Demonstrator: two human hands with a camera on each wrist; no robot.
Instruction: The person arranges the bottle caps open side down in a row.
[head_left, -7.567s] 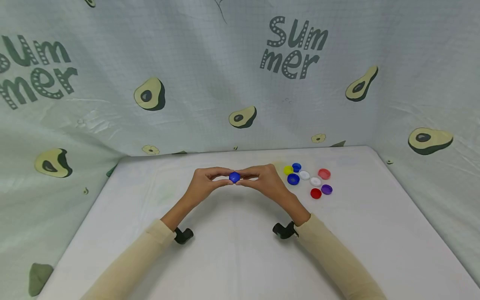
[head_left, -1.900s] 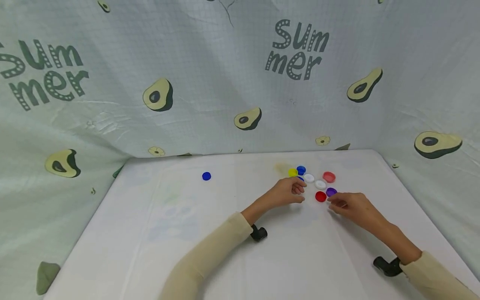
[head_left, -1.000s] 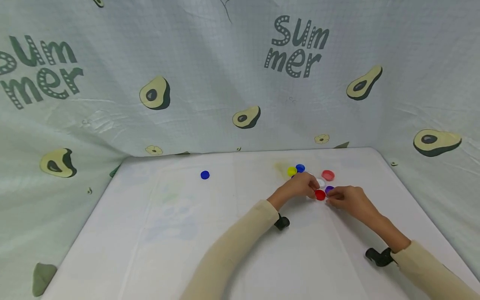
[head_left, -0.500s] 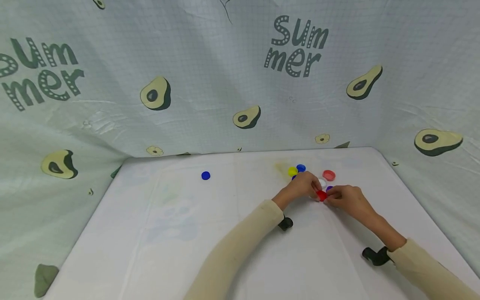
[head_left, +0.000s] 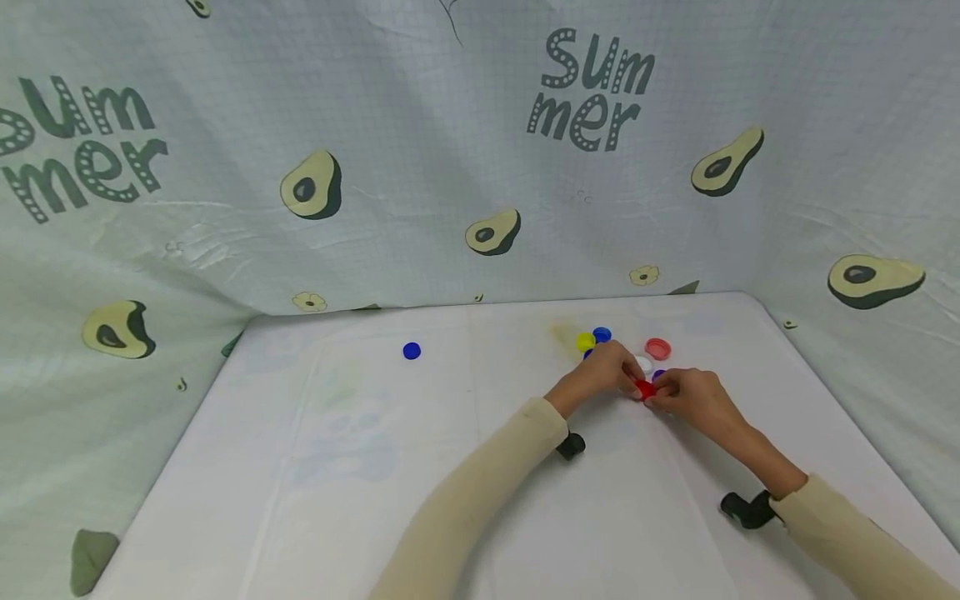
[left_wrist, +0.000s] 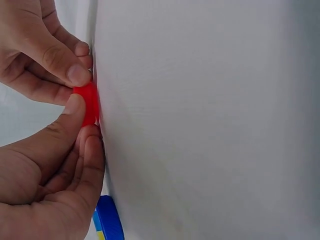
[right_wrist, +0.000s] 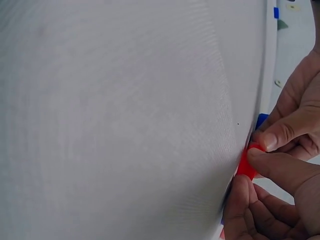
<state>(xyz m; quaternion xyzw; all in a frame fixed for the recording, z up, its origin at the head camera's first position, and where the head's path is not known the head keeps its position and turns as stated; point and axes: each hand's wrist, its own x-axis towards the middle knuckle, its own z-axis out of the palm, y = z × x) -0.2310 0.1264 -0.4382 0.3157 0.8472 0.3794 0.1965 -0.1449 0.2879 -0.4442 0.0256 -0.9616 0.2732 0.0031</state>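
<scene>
Both hands meet at a red bottle cap (head_left: 645, 390) on the right part of the white table. My left hand (head_left: 603, 369) pinches its left side between thumb and fingers, and my right hand (head_left: 697, 400) pinches the right side. Close up in the left wrist view, the red cap (left_wrist: 89, 104) stands edge-on at the table surface, thumbs on its near face. Right behind the hands, a purple cap (head_left: 659, 375) and a white cap (head_left: 644, 365) are partly covered. A single blue cap (head_left: 412, 351) lies apart, to the left.
Behind the hands lie a yellow cap (head_left: 585, 342), a blue cap (head_left: 602, 334) and a pinkish-red cap (head_left: 657, 348). Another blue cap (head_left: 588, 354) is mostly hidden by the left hand. A printed cloth (head_left: 397, 167) hangs behind the table (head_left: 315, 500).
Earlier both hands held a blue cap mid-table; it now lies at the left. The hands moved right to the group of caps and took hold of the red cap, shifting it slightly right.
</scene>
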